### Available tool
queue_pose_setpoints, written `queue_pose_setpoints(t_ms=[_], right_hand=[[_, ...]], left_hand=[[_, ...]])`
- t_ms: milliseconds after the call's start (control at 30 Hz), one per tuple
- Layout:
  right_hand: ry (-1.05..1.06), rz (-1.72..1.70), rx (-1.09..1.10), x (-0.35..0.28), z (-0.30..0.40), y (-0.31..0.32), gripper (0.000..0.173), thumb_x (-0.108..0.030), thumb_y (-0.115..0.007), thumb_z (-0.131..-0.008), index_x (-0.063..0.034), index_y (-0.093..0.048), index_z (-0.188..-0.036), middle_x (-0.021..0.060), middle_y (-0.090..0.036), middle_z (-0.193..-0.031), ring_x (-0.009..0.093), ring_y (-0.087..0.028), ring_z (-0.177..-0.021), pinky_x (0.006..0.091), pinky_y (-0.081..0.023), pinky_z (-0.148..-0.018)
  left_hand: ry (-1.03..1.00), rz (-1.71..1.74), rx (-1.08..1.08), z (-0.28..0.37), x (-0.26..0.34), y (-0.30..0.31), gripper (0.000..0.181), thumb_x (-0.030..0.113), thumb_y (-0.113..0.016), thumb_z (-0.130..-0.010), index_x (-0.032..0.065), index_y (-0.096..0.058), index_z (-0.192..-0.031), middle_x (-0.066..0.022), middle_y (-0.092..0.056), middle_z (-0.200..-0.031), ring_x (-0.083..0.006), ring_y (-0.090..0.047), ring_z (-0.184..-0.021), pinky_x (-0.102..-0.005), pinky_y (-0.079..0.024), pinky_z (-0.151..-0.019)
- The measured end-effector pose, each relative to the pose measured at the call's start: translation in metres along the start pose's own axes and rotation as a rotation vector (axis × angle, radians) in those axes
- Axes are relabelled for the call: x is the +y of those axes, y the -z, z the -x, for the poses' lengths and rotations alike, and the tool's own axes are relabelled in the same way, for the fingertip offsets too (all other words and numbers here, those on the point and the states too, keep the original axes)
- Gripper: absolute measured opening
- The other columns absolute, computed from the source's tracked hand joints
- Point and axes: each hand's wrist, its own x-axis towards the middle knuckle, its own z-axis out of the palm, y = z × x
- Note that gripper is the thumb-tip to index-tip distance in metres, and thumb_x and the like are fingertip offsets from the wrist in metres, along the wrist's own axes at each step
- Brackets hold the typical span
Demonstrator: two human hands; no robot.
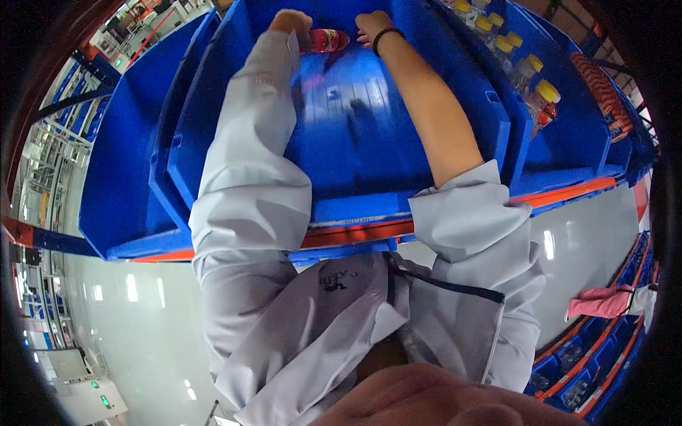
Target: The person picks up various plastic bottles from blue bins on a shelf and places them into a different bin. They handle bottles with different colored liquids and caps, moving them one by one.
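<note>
My left hand (294,25) is at the back of a deep blue plastic bin (351,154), closed around one end of a red bottle (329,41) with a label. The bottle lies on its side, its other end pointing right. My right hand (374,25), with a dark beaded bracelet (388,38) at the wrist, hovers a short way right of the bottle. Its fingers are apart and partly curled, and I see nothing in them. The bin floor below both hands reflects light and a reddish tint from the bottle.
Another blue bin (125,160) adjoins on the left. The right-hand bin (565,154) holds several clear bottles with yellow caps (547,90); farther right are red striped packages (602,90). An orange rack beam (362,234) runs below. A person (602,302) is by the shelves at lower right.
</note>
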Motion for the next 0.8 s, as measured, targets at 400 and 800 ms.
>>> queue_pose_setpoints(t_ms=[400,800], right_hand=[[-0.070,-0.362,-0.592,-0.075,0.109,0.006,0.054,-0.037,-0.058,-0.088,-0.0065,-0.051,-0.132,0.0175,-0.057,-0.128,0.034,-0.058,-0.111,0.0482,-0.052,-0.082],[0.154,-0.721,-0.897,-0.075,0.251,0.022,0.043,-0.047,-0.067,-0.089,-0.0103,-0.058,-0.111,0.0061,-0.068,-0.092,0.018,-0.066,-0.081,0.0335,-0.055,-0.067]], left_hand=[[0.229,0.701,-0.120,0.162,-0.018,0.070,0.049,0.047,-0.077,-0.072,0.0018,-0.072,-0.092,-0.0156,-0.071,-0.078,-0.0252,-0.069,-0.064,-0.0366,-0.057,-0.059],[0.214,1.069,0.573,0.325,0.095,0.052,0.053,0.052,-0.070,-0.080,0.0021,-0.071,-0.097,-0.0124,-0.072,-0.084,-0.0221,-0.069,-0.079,-0.0336,-0.053,-0.071]])
